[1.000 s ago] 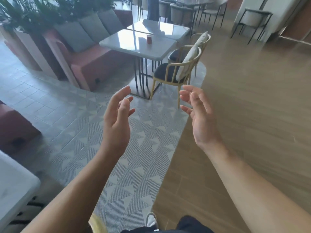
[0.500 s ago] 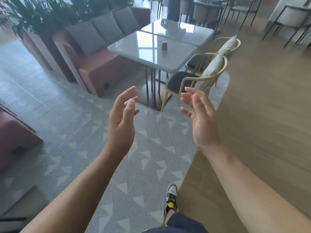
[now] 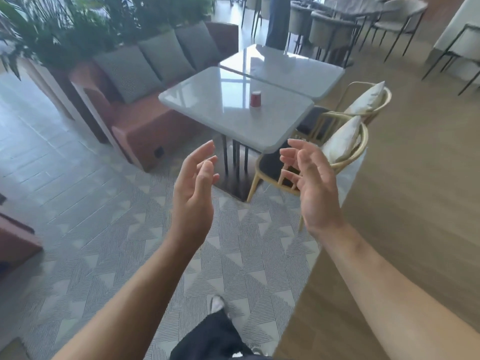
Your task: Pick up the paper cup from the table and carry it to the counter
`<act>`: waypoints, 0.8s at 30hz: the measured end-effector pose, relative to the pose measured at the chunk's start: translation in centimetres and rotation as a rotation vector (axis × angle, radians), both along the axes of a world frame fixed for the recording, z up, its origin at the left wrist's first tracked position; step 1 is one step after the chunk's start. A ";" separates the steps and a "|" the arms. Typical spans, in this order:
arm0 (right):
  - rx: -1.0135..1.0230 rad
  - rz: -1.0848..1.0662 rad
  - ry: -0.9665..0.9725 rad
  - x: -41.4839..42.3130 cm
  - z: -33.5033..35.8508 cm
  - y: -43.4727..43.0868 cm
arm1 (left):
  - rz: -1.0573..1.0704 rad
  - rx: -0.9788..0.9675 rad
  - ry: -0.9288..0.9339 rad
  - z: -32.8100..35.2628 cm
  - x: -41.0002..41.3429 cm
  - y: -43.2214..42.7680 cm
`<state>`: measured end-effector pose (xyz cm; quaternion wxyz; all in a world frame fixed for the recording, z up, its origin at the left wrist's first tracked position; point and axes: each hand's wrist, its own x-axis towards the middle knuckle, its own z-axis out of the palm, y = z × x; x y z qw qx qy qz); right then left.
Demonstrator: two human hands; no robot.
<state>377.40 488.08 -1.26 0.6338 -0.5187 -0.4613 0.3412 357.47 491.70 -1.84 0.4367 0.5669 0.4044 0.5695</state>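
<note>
My left hand [image 3: 193, 193] and my right hand [image 3: 313, 188] are raised in front of me, palms facing each other, fingers relaxed and holding nothing. Ahead of them stands a white square table [image 3: 207, 107] with a small red cup [image 3: 255, 99] upside down on it. A gold-framed chair [image 3: 340, 162] with a white cushion sits at the table's near right corner, just beyond my right hand's fingers. Neither hand touches anything.
A second white table [image 3: 298, 71] adjoins behind, with another cushioned chair [image 3: 371, 100]. A pink bench with grey cushions [image 3: 135, 74] and plants line the left. Patterned carpet [image 3: 130, 242] lies underfoot, wood floor [image 3: 415, 190] to the right. My leg and shoe [image 3: 217, 305] show below.
I have walked closer to the table, which now looms larger and nearer my hands. Both hands keep the same raised, empty pose.
</note>
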 end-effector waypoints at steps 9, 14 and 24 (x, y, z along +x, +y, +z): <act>-0.035 -0.051 -0.030 3.2 -2.0 18.8 | -0.014 -0.009 -0.035 -2.0 3.1 19.3; -0.022 -0.088 -0.021 3.6 -1.4 30.4 | -0.057 -0.031 0.024 -1.9 4.1 30.5; -0.069 -0.140 0.017 7.4 -2.2 46.4 | -0.136 -0.058 0.022 -3.0 8.1 46.0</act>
